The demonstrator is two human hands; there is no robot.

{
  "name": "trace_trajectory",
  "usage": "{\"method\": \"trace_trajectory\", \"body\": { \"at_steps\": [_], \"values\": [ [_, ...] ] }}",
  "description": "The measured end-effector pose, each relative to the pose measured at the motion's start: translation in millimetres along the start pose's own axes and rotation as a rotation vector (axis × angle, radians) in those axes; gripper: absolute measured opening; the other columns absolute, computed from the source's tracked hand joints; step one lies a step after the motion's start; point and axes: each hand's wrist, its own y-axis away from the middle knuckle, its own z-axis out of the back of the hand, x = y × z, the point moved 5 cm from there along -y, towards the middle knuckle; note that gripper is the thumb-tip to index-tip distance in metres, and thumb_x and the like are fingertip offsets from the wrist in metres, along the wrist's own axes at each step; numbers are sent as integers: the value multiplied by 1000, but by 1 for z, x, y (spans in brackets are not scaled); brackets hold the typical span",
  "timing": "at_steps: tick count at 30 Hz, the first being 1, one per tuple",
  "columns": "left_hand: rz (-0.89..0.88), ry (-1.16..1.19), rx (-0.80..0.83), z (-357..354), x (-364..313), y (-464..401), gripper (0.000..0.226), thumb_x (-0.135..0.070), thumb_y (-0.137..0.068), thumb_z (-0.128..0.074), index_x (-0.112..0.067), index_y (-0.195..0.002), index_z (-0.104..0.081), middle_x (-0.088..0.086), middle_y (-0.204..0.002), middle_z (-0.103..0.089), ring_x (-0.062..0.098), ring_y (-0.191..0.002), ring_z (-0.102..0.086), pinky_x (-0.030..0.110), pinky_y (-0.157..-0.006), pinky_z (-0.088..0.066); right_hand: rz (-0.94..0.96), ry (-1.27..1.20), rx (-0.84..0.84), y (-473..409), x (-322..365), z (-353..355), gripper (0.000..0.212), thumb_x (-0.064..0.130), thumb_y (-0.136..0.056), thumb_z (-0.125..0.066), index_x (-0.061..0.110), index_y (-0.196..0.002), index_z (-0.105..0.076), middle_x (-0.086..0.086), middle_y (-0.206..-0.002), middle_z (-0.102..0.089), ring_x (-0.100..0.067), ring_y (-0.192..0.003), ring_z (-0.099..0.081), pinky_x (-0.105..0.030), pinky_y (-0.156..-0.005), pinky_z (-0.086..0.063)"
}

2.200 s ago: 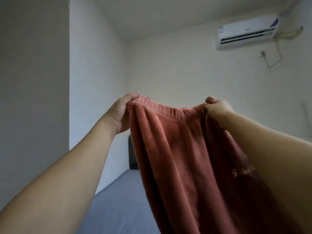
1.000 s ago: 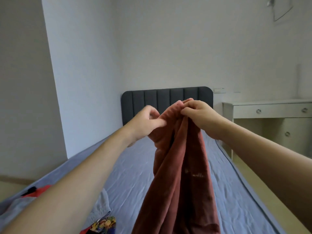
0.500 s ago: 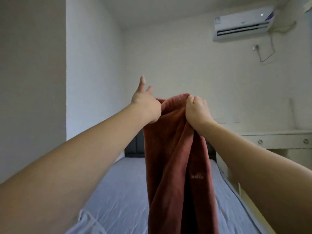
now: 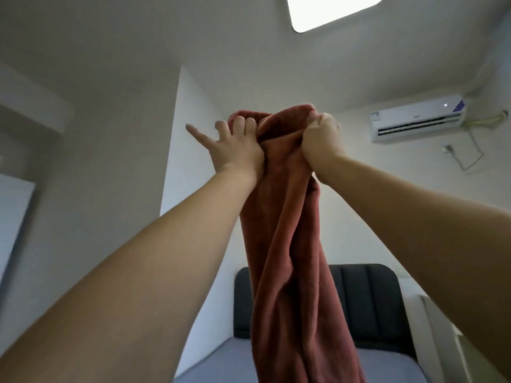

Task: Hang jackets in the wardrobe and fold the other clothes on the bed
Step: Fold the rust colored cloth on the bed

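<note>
Rust-red fleece trousers (image 4: 287,244), waistband halves brought together since earlier, now raised overhead. Right hand (image 4: 320,142) grips them; left hand (image 4: 235,150) presses with splayed fingers (image 4: 239,125). Lengthwise fold formed.

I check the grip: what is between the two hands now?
In the head view, only the bunched top of the red garment lies between the left hand and the right hand; both touch it.
</note>
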Motion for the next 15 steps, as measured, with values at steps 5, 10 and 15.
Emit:
{"method": "trace_trajectory", "body": {
  "at_steps": [5, 10, 15],
  "values": [
    [53, 53, -71, 18, 30, -35, 40, -13, -99, -14, -16, -136, -29, 7, -143, -28, 42, -144, -10, 80, -101, 2, -78, -195, 10, -2, 32, -32, 43, 36, -101, -30, 3, -114, -55, -16, -120, -56, -31, -105, -58, -45, -93, -50],
    [-183, -27, -114, 4, -5, -37, 37, -22, -104, -18, -15, -138, -29, 7, -143, -31, 35, -142, -17, 79, -103, 0, -294, -310, -46, 10, -9, -8, 30, 36, -103, -30, 13, -104, -50, -8, -109, -57, -24, -91, -60, -33, -70, -50],
    [-413, 68, 141, -60, -100, 27, 41, -14, -96, -31, -17, -136, -38, 5, -141, -41, 32, -132, -33, 69, -110, -10, -562, -270, -42, 53, -137, 51, 42, 38, -100, -32, 12, -120, -59, -11, -109, -64, -29, -94, -65, -44, -83, -57]
  ]
}}
